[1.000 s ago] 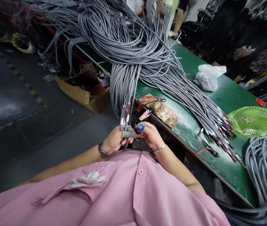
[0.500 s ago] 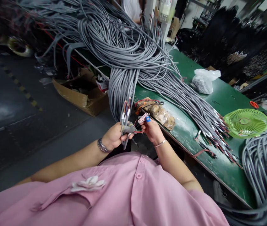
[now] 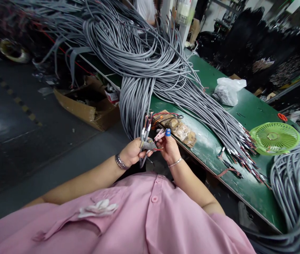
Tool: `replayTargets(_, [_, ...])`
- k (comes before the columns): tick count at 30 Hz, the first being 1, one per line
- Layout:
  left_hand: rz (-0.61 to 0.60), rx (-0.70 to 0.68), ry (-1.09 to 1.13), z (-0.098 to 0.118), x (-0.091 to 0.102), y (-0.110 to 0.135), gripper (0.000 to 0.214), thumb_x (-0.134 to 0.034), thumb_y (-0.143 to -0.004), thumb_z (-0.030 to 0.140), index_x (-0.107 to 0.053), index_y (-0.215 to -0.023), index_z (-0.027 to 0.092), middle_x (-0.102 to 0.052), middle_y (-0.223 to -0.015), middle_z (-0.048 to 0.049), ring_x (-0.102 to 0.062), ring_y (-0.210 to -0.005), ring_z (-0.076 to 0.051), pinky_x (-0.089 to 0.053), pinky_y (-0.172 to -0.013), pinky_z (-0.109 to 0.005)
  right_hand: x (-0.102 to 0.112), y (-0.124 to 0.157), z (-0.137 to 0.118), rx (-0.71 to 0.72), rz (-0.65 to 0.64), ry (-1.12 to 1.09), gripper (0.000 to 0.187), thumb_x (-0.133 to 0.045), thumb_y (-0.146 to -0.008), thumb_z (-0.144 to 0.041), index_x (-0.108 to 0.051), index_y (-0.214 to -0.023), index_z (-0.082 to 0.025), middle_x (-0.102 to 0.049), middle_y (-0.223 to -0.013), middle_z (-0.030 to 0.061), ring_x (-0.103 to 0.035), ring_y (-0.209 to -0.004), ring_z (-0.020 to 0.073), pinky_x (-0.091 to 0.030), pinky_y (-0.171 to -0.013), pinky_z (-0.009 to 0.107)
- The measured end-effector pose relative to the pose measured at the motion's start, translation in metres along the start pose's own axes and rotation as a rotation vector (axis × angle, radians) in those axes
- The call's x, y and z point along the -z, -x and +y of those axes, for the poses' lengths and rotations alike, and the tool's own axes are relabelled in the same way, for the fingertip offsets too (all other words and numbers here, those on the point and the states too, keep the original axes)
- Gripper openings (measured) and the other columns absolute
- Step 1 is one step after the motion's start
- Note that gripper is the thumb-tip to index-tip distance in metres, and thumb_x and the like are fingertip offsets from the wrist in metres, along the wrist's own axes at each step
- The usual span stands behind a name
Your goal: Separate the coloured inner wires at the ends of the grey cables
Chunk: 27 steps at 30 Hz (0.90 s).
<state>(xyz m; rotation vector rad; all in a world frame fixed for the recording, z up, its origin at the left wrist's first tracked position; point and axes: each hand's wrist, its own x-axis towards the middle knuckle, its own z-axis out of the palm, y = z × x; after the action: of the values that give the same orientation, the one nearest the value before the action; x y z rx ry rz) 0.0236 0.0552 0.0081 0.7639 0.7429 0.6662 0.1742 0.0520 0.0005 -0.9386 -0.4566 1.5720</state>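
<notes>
My left hand is closed around several grey cables, whose white-banded ends with coloured wires point up. Its thumb is wrapped in grey material and presses on the cables. Thin red and green wires stick out from beside this thumb toward my right hand. My right hand is closed on a small pink tool, whose exact kind I cannot make out; a blue wrap covers the thumb tip. The two hands are close together in front of the table edge.
A large heap of grey cables lies across the green table. On it also are a tape-covered block, a white plastic bag, a green fan and another cable coil. A cardboard box stands at left.
My left hand has moved slightly right with the cables, closer to my right hand. The pink tool has tilted a little and moved slightly left. The whole view has shifted slightly.
</notes>
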Motion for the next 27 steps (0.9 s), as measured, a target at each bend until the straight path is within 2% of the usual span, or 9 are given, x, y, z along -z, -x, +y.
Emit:
replayTargets(3, [0.013,0.006,-0.011,-0.002,0.001,0.001,0.019,-0.067,-0.065,0.027,-0.061,-0.059,0.010,-0.060,-0.045,-0.0062,-0.033,-0.026,-0.002,-0.013,-0.031,-0.016,-0.003,0.001,0.000,0.007,0.049,-0.031,0.039,-0.071,-0.073,-0.056,-0.066,-0.077,-0.017,-0.050,-0.059,-0.0034,-0.043,-0.052,0.0068,-0.040,-0.048,0.017])
replayTargets(6, [0.022,0.012,-0.015,-0.004,0.002,0.001,0.020,-0.067,-0.066,0.026,-0.060,-0.058,0.010,-0.060,-0.045,-0.0059,-0.032,-0.026,-0.002,-0.013,-0.031,-0.016,-0.004,0.002,0.000,0.015,0.061,-0.060,0.039,-0.074,-0.071,-0.054,-0.067,-0.078,-0.016,-0.050,-0.059,-0.0035,-0.042,-0.051,0.0064,-0.039,-0.047,0.017])
replayTargets(9, [0.027,0.021,-0.009,-0.004,0.003,0.001,0.019,-0.067,-0.066,0.026,-0.059,-0.058,0.010,-0.060,-0.045,-0.0059,-0.031,-0.026,-0.002,-0.013,-0.031,-0.016,-0.004,0.002,-0.001,-0.011,0.026,-0.083,0.041,-0.072,-0.072,-0.056,-0.067,-0.080,-0.016,-0.052,-0.060,-0.0033,-0.042,-0.050,0.0062,-0.040,-0.047,0.017])
replayTargets(15, [0.052,0.021,-0.030,-0.001,0.000,0.010,0.016,-0.067,-0.062,0.024,-0.059,-0.058,0.011,-0.060,-0.043,-0.0065,-0.031,-0.026,-0.002,-0.011,-0.031,-0.016,0.002,0.004,-0.001,-0.118,-0.001,-0.038,0.052,-0.057,-0.079,-0.066,-0.065,-0.082,-0.015,-0.057,-0.063,-0.0004,-0.048,-0.052,0.0083,-0.045,-0.050,0.020])
replayTargets(20, [0.056,-0.015,-0.066,0.000,-0.002,0.024,0.016,-0.068,-0.064,0.024,-0.062,-0.061,0.010,-0.061,-0.045,-0.0062,-0.032,-0.027,-0.003,-0.012,-0.032,-0.016,0.004,0.010,-0.004,-0.169,-0.116,-0.056,0.051,-0.055,-0.080,-0.066,-0.065,-0.089,-0.018,-0.064,-0.078,0.0019,-0.053,-0.059,0.0093,-0.047,-0.054,0.021])
replayTargets(24, [0.069,-0.007,-0.024,0.002,-0.006,0.026,0.019,-0.068,-0.066,0.028,-0.061,-0.061,0.011,-0.061,-0.045,-0.0059,-0.031,-0.027,-0.002,-0.012,-0.032,-0.016,0.000,0.011,-0.007,-0.064,-0.108,0.009,0.035,-0.068,-0.077,-0.050,-0.066,-0.092,-0.018,-0.062,-0.078,0.0002,-0.051,-0.059,0.0080,-0.046,-0.054,0.019])
replayTargets(27, [0.084,0.007,0.023,0.004,-0.008,0.022,0.020,-0.070,-0.063,0.029,-0.061,-0.061,0.011,-0.060,-0.043,-0.0059,-0.031,-0.026,-0.002,-0.012,-0.031,-0.016,0.002,0.011,-0.004,0.043,-0.064,0.082,0.035,-0.065,-0.078,-0.052,-0.066,-0.088,-0.018,-0.060,-0.072,-0.0005,-0.048,-0.057,0.0083,-0.044,-0.053,0.020])
